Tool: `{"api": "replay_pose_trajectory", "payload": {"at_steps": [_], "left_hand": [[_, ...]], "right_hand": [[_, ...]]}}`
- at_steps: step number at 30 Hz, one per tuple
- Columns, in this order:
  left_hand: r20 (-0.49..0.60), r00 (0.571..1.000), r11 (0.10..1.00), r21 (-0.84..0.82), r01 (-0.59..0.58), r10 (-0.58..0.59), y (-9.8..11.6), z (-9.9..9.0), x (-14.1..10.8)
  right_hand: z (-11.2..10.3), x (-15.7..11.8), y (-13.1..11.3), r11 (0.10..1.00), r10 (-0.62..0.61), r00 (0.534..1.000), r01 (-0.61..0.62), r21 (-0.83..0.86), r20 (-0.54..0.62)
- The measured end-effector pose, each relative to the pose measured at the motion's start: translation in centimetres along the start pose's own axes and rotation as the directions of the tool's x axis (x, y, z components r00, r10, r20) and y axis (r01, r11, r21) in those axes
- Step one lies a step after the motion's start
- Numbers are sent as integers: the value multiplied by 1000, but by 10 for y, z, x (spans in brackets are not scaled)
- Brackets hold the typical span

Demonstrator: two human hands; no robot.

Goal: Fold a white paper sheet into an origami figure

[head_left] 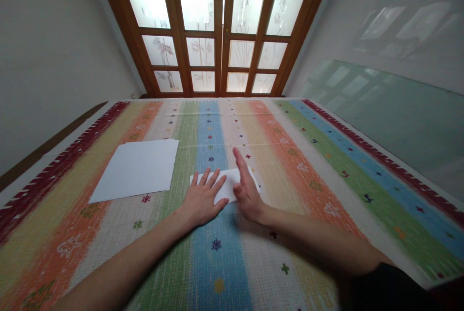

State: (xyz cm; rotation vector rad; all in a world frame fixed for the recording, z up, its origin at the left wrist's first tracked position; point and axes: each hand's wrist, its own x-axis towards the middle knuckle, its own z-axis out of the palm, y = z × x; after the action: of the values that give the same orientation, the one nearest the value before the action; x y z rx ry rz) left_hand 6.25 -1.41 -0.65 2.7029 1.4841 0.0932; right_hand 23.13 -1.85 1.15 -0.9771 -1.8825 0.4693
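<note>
My left hand (202, 201) flat, fingers spread, pressing folded white paper (228, 184) onto striped cloth (308, 166) on counter. My right hand (246, 186) open, edge-on against paper's right part, gripping nothing. Larger white sheet (137, 168) lies well apart, left.

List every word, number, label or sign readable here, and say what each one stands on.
None can be read.
The flat white sheet is blank.
The folded white paper under the left hand and right hand shows no writing.
The striped cloth carries only small flower and cross motifs, no letters.
The frosted door panes show plant etchings only.
</note>
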Motion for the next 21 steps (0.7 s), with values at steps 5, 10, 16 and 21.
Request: {"api": "replay_pose_trajectory", "payload": {"at_steps": [5,10,16,21], "left_hand": [[20,999,999,-5,-34,34,-4,2,-1],[-3,999,999,-2,-34,34,-3,3,-1],[14,1000,1000,0,-17,17,-1,-1,0],[22,1000,1000,8,-9,9,-3,-1,-1]], "right_hand": [[51,9,3,941,240,960,-266,207,144],[52,9,21,887,366,915,-398,235,166],[31,4,31,955,270,924,-294,50,271],[17,1,32,946,208,873,-66,-316,441]]}}
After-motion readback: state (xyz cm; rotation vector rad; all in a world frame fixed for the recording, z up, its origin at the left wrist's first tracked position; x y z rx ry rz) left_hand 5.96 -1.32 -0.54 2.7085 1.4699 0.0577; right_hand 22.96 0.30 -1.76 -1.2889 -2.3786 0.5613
